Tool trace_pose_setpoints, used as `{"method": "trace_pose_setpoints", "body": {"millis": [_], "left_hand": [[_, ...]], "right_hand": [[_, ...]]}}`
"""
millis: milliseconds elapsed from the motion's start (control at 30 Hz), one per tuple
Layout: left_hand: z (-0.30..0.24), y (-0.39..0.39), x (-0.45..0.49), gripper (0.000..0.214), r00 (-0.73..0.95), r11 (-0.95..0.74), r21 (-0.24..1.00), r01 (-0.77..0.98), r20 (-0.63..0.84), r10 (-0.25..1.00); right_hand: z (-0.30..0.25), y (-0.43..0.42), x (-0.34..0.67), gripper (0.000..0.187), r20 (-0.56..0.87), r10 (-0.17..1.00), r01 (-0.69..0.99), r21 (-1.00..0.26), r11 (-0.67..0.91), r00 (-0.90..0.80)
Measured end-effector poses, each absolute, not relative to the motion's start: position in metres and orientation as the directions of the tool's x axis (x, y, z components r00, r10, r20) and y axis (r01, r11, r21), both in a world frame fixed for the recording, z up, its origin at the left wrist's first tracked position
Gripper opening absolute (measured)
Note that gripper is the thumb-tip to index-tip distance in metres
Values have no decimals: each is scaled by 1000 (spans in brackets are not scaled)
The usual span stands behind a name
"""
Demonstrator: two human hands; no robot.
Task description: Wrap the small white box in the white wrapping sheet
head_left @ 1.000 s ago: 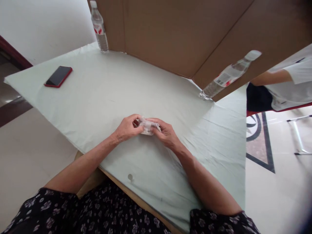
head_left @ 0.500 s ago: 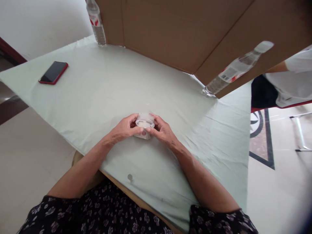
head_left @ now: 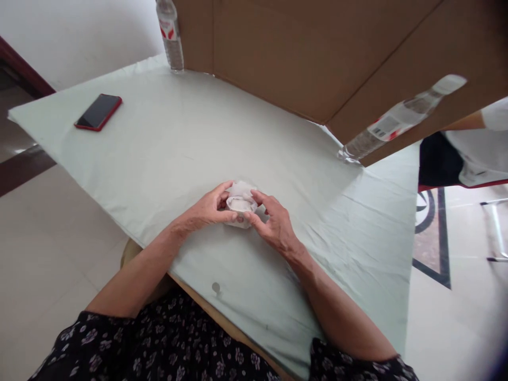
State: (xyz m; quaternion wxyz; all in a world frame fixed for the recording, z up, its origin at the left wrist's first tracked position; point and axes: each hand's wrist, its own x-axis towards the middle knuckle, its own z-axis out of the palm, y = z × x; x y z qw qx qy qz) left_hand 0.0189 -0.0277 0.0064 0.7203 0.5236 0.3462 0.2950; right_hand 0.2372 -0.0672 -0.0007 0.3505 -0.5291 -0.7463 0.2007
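A small crumpled white wrapper or tissue bundle (head_left: pixel 240 199) sits between both hands, just above the pale green tablecloth (head_left: pixel 166 143). My left hand (head_left: pixel 208 210) pinches its left side with thumb and fingers closed on it. My right hand (head_left: pixel 273 222) grips the right side, thumb pressed to the front, fingers curled round the back. What is inside the bundle is hidden.
A red phone (head_left: pixel 98 111) lies at the far left of the table. One water bottle (head_left: pixel 170 33) stands at the back, another (head_left: pixel 397 123) at the right against tall cardboard panels (head_left: pixel 301 53). A person in white (head_left: pixel 476 148) sits beyond the right panel.
The bundle has been turned and bunched up taller between the fingers. The camera view has shifted slightly; the hands stay in the same spot.
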Motion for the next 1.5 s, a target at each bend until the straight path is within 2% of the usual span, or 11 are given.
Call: {"method": "trace_pose_setpoints", "body": {"millis": [167,367,500,633,867,967,1067,1333,1500], "left_hand": [[5,-28,18,108,615,292,955,-60,-195,764],[4,-28,18,105,611,274,960,-60,-182,771],[1,-26,17,108,617,270,962,-35,-192,763],[-2,-25,15,102,643,258,966,-32,-178,745],[-3,-22,18,102,639,254,965,-63,-157,753],[-4,-23,19,103,631,247,967,-65,-152,761],[-7,-23,19,102,625,247,967,-64,-155,765],[-5,-22,19,107,630,269,961,-67,-168,758],[-2,-23,18,105,618,274,961,-38,-193,762]], "right_hand": [[0,-64,237,55,246,914,653,-641,404,-324],[-1,-65,236,57,336,891,676,-583,451,-304],[-2,-63,238,61,323,872,639,-593,490,-368],[-4,-59,238,61,306,856,616,-597,514,-417],[-7,-67,229,52,467,803,758,-347,552,-371],[-8,-67,229,52,555,758,758,-314,572,-342],[-9,-66,229,52,564,748,723,-346,598,-349],[-5,-70,231,56,466,839,605,-593,532,-281],[-2,-67,232,55,451,830,585,-593,554,-328]]}}
